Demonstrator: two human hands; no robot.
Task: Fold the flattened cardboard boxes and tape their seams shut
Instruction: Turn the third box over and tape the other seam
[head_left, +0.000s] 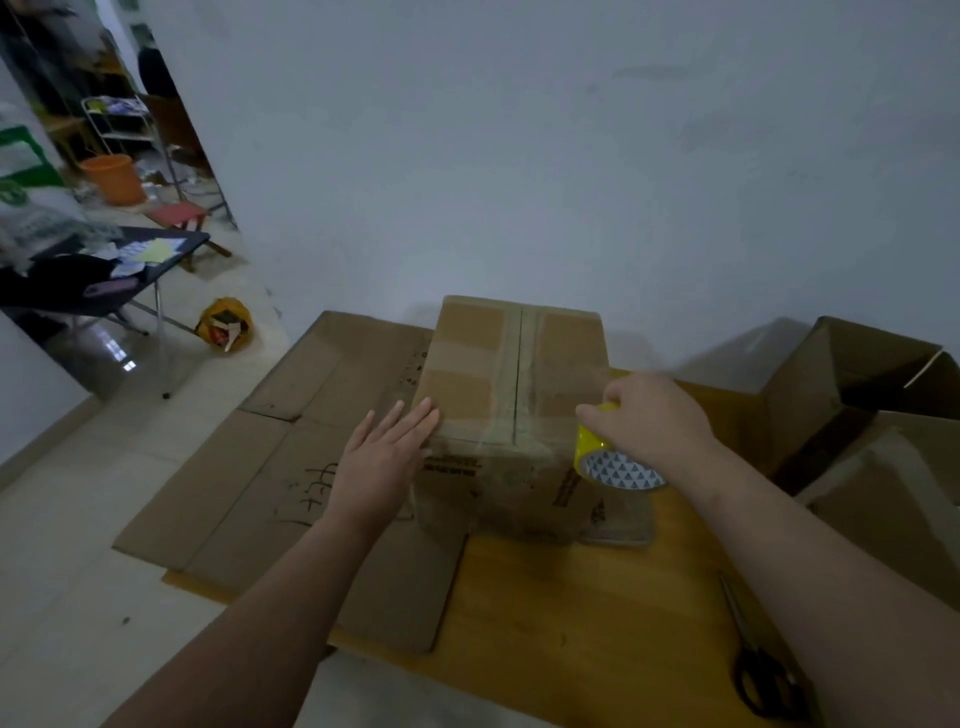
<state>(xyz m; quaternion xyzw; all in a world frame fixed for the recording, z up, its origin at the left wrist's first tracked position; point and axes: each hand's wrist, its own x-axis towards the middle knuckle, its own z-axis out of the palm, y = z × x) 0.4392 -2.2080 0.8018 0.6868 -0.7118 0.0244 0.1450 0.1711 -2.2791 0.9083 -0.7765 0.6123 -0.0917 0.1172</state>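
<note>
A folded cardboard box (511, 374) stands on the wooden table (597, 623), flaps closed, with a dark centre seam on top and clear tape across it. My left hand (384, 457) lies flat and open against the box's near left corner. My right hand (654, 415) grips a yellow tape roll (610, 460) at the box's near right corner. Clear tape stretches from the roll over the box's near top edge. A flattened cardboard box (291, 457) lies to the left, under my left arm.
Black-handled scissors (753, 660) lie at the table's near right. Open cardboard boxes (857, 395) stand at the right. A white wall is behind. Left on the floor are a dark folding table (104, 270), an orange bucket (111, 176) and a yellow bag (226, 325).
</note>
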